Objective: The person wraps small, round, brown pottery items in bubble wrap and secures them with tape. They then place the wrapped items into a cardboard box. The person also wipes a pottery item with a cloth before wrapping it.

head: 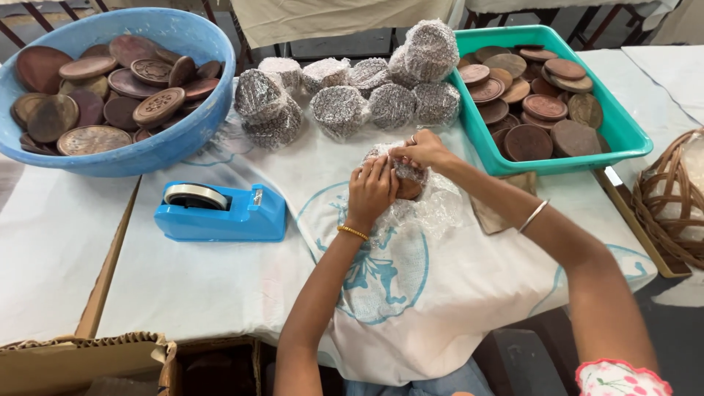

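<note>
Wrapping looked like the step in hand: near the middle of the cloth-covered table (220, 286), the left hand (370, 192) lay flat and closed over a stack of brown wooden discs (408, 187) while the right hand (423, 150) pinched the bubble wrap (433, 213) over the far edge. To my eye it needed the sheet pulled snug, the stack kept square under the left palm, and tape from the blue dispenser (220, 213) just to the left.

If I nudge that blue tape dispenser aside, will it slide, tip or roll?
The blue tape dispenser has a long, flat base on the white cloth, so it would probably slide rather than tip or roll. It looks like rigid plastic, likely weighted, so expect some resistance. The cloth beneath may bunch up and drag along with it.
</note>
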